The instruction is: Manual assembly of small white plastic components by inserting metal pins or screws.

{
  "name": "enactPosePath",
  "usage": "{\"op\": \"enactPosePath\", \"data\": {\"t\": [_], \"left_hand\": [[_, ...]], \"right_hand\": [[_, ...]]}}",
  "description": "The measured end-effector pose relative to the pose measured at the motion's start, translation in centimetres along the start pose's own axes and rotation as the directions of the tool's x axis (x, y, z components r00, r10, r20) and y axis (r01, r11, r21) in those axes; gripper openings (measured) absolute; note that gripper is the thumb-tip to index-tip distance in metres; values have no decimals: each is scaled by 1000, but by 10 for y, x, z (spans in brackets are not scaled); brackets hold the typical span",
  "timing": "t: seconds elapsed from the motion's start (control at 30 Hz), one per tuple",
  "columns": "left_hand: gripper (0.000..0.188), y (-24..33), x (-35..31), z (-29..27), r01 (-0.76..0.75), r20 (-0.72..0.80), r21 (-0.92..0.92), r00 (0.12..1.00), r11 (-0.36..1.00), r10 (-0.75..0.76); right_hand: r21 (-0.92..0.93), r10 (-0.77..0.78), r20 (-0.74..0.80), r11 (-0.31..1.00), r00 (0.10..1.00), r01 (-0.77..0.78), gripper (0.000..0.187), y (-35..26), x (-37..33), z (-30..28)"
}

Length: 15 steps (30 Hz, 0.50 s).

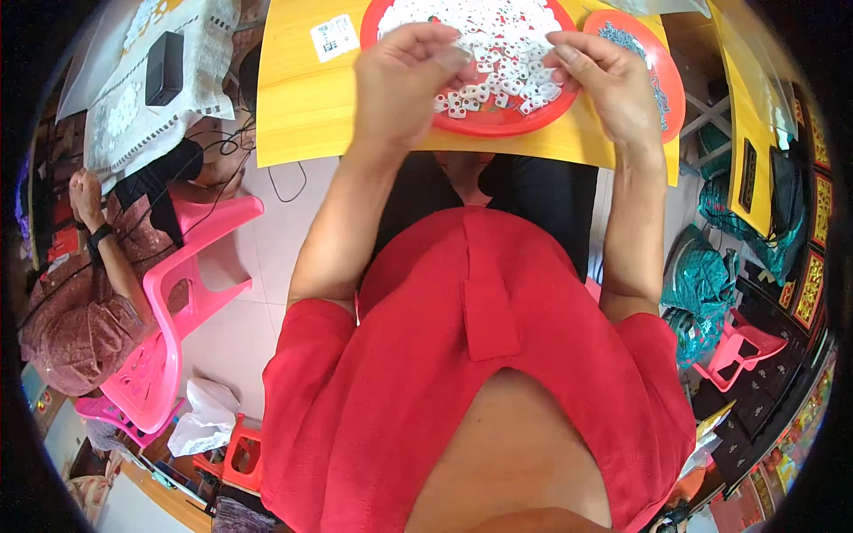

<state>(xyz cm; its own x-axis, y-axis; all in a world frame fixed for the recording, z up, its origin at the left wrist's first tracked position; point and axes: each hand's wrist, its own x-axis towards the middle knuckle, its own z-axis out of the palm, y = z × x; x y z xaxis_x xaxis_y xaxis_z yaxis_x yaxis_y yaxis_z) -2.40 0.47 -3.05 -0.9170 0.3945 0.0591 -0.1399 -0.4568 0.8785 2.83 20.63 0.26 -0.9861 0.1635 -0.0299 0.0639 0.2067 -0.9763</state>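
Note:
My left hand (404, 87) is over the near left part of a round red tray (498, 130), its thumb and fingertips pinched together. My right hand (615, 87) hovers by the tray's right rim, thumb and forefinger also pinched. Whatever the fingertips hold is too small to make out against the pieces behind. Many small white plastic pieces (502, 75) with paired holes fill the tray, heaped at the far side and spread thinner nearer me. To the right of my right hand, a second red dish (673, 89) holds small grey metal screws (622, 37).
The yellow table (306, 115) carries a white printed label (335, 38) left of the tray. At far left, a person (80, 311) sits on a pink chair (164, 329) by a cloth-covered table with a black box (165, 68). Teal bags (697, 275) lie on the floor at right.

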Motion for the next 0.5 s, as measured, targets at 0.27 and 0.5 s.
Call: {"op": "enactPosePath", "data": {"t": [0.27, 0.5], "left_hand": [[19, 21, 15, -54, -18, -27, -121, 1000, 993, 14], [17, 24, 18, -55, -1, 4, -178, 1000, 984, 2]], "right_hand": [[-635, -156, 114, 748, 981, 193, 18, 13, 18, 19], [-723, -343, 375, 473, 861, 503, 16, 14, 51, 65]]}}
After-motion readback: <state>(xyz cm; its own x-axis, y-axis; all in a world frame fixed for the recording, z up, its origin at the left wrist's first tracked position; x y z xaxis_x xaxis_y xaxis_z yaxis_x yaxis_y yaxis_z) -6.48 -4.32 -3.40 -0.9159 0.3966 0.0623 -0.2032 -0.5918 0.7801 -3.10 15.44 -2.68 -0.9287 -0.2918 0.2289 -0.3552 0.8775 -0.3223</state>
